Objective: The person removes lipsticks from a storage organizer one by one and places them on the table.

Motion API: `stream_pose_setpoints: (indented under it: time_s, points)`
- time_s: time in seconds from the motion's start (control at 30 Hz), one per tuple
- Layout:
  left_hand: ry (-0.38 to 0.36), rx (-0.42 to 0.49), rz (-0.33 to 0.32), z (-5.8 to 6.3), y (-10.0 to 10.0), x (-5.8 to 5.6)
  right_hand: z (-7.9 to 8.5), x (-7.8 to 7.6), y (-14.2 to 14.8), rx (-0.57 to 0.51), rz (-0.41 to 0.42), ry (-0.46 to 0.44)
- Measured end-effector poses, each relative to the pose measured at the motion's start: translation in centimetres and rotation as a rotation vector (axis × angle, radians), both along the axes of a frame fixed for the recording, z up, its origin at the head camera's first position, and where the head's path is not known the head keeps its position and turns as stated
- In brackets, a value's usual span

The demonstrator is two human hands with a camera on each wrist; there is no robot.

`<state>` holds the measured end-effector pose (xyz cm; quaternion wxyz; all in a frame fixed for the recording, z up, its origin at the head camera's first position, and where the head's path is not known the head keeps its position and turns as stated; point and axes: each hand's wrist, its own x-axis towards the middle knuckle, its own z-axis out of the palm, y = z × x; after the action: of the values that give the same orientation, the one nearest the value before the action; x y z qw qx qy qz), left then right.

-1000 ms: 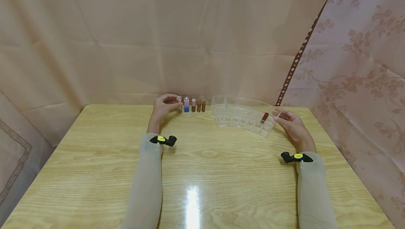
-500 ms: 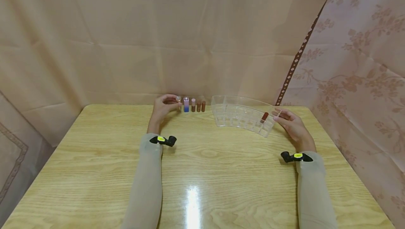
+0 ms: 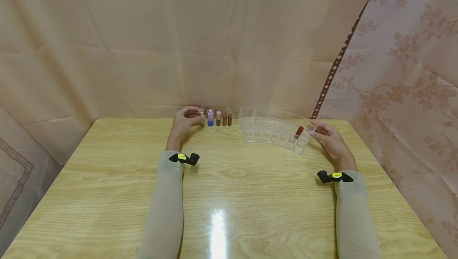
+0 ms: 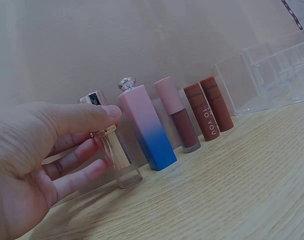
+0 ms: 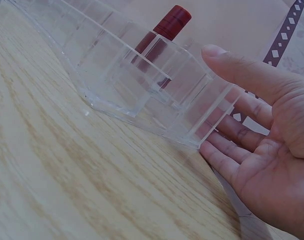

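Note:
My left hand (image 4: 37, 150) pinches a clear and gold lipstick tube (image 4: 117, 155) with a silvery cap, thumb across its upper part and fingers behind. The tube leans slightly, its base close to the tabletop. Just right of it stands a pink-to-blue lipstick (image 4: 149, 130). My right hand (image 3: 332, 143) holds the right end of a clear curved lipstick organizer (image 3: 272, 134), thumb by the top edge and fingers spread along the outer wall. In the right wrist view, a dark red lipstick tube (image 5: 172, 22) stands tilted in a compartment near that end.
Right of the pink-to-blue lipstick, a lip gloss with a pink cap (image 4: 179, 117) and two brown tubes, one a lettered brown tube (image 4: 201, 112), stand in a row. The wooden table (image 3: 232, 179) meets a beige curtain (image 3: 171, 52) behind.
The top of the clear and gold lipstick tube has shifted slightly left in my left hand. My right hand and the organizer stay nearly still.

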<state>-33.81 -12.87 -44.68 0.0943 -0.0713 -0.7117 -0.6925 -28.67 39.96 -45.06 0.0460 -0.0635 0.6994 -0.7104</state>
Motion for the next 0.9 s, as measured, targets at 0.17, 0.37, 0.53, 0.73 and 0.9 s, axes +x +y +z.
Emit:
stream_pose_setpoints:
  time_s: [0.17,0.37,0.53,0.73,0.9]
  points:
    - [-0.028,-0.009,-0.003,0.25,0.0,0.07,-0.06,-0.29,0.03,0.01,-0.001,-0.007]
    - [-0.028,-0.005,-0.006,0.18,0.04,0.02,-0.11,-0.4,0.0,0.004,-0.001,-0.012]
    - [-0.022,-0.004,0.002,0.02,0.07,-0.08,-0.1,-0.34,-0.06,-0.008,-0.002,0.0]
    - [-0.034,-0.004,0.009,-0.1,0.1,-0.21,-0.24,-0.2,-0.08,-0.072,0.011,0.025]
    - [-0.054,0.008,-0.014,0.2,0.15,-0.05,-0.37,-0.14,-0.01,-0.072,0.023,0.028]
